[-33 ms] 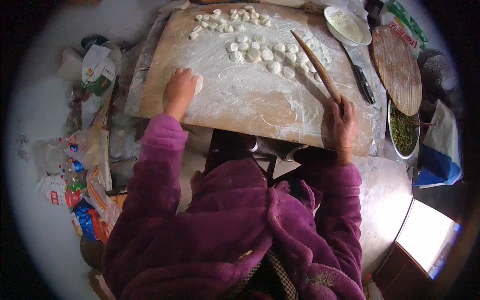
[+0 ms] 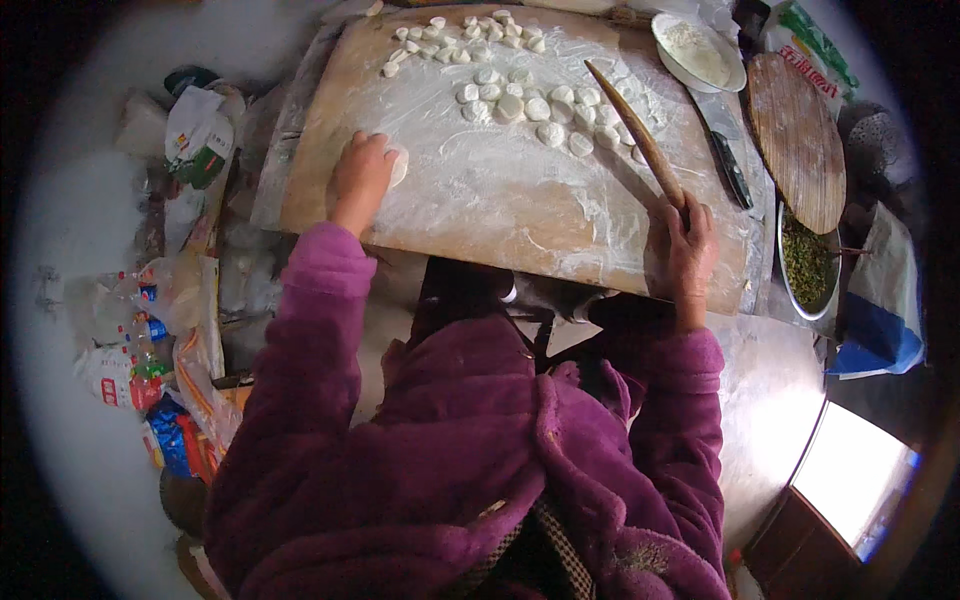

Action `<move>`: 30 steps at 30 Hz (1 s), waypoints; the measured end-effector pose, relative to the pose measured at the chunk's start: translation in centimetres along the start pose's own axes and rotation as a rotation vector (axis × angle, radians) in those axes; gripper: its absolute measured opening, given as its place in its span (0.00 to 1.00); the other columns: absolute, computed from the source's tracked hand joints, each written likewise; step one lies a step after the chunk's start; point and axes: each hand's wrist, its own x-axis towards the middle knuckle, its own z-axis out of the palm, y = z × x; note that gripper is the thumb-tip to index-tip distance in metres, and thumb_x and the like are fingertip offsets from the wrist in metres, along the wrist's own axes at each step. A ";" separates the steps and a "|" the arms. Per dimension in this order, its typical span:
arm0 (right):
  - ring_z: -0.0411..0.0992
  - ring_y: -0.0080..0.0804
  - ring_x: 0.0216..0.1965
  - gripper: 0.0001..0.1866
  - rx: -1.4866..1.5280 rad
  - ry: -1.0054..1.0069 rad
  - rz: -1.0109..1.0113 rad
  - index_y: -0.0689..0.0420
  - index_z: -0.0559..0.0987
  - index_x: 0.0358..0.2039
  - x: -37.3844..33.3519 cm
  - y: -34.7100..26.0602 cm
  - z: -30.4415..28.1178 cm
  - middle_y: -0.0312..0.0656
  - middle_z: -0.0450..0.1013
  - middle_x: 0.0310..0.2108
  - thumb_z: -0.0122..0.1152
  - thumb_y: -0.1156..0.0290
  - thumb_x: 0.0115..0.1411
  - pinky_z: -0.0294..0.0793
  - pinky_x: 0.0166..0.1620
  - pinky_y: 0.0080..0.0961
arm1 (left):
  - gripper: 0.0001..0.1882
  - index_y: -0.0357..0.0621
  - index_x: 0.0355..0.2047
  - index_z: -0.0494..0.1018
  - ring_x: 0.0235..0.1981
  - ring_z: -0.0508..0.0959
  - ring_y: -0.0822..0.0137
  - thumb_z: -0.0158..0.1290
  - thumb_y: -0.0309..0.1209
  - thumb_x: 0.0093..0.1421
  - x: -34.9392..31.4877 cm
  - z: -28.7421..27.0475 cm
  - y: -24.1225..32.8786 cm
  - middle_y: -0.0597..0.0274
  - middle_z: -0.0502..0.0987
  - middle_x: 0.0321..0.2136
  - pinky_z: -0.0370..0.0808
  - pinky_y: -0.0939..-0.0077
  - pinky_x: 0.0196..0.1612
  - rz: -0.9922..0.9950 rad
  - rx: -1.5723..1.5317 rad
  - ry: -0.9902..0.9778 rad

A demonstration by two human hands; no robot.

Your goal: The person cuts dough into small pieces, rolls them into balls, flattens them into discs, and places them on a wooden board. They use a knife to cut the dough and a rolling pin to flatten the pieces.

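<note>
My right hand is closed round the thick end of a tapered wooden rolling pin, near the right front of the floured board. The pin's thin end points up and to the left, past the dough pieces. At the board's left, my left hand is curled over a flat dough disc, whose pale edge shows beside the thumb. What lies under those fingers is hidden. Several small round dough pieces lie right of the board's middle. Another group of uncut-looking dough lumps lies along the far edge.
A white bowl of flour stands at the far right, with a black-handled knife below it. Further right are a slatted wooden lid and a metal bowl of chopped green filling. Bags and bottles crowd the left side.
</note>
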 end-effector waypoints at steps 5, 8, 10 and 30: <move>0.73 0.47 0.44 0.17 0.018 -0.033 0.022 0.54 0.76 0.50 0.0 -0.1 -0.2 0.47 0.73 0.42 0.58 0.66 0.61 0.71 0.46 0.35 | 0.14 0.39 0.36 0.75 0.37 0.78 0.52 0.59 0.36 0.54 2.7 -0.5 -2.1 0.49 0.78 0.35 0.73 0.60 0.40 -0.167 -0.353 -0.301; 0.73 0.47 0.44 0.17 0.011 -0.013 0.001 0.55 0.76 0.50 0.0 -0.1 -0.2 0.47 0.73 0.42 0.59 0.66 0.61 0.71 0.46 0.35 | 0.13 0.39 0.34 0.74 0.33 0.78 0.58 0.59 0.35 0.52 3.2 -0.9 -2.3 0.53 0.78 0.30 0.72 0.63 0.37 -0.198 -0.445 -0.401; 0.73 0.47 0.44 0.17 0.016 -0.004 -0.004 0.55 0.76 0.50 0.0 -0.1 -0.1 0.47 0.74 0.42 0.59 0.66 0.61 0.71 0.46 0.35 | 0.11 0.39 0.32 0.74 0.31 0.77 0.63 0.58 0.33 0.53 2.9 -1.3 -2.0 0.55 0.78 0.29 0.72 0.65 0.35 -0.189 -0.494 -0.372; 0.74 0.43 0.44 0.16 -0.004 0.015 0.011 0.56 0.77 0.49 0.0 0.8 0.4 0.45 0.74 0.41 0.61 0.67 0.60 0.71 0.46 0.33 | 0.15 0.37 0.43 0.76 0.23 0.77 0.74 0.56 0.36 0.61 0.1 0.7 1.0 0.62 0.79 0.29 0.74 0.80 0.25 -0.362 -1.000 -0.417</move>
